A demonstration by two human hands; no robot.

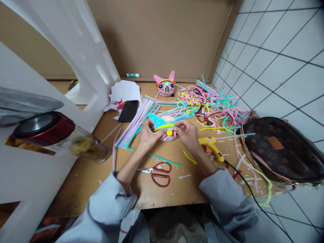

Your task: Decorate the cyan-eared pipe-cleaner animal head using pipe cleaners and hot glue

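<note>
Between my two hands is a small pipe-cleaner animal head (169, 133) with blue ears, a yellow band and pink and red parts below. My left hand (151, 132) grips its left side, thumb pressed on the yellow band. On the other side my right hand (186, 131) pinches the band's right end with thumb and fingertips. Red-handled scissors (161, 174) lie on the table below my hands. A yellow hot glue gun (212, 145) with a glue stick in it rests by my right forearm. A similar head with pink ears (166, 87) stands farther back.
Loose pipe cleaners (210, 104) are heaped at the back right, with straight ones (136, 125) left of my hands. A black phone (128, 111) lies on white paper (126, 90). A brown handbag (280, 145) is at right, a glass bottle (86, 146) at left. The glue gun's cord (249, 189) trails rightward.
</note>
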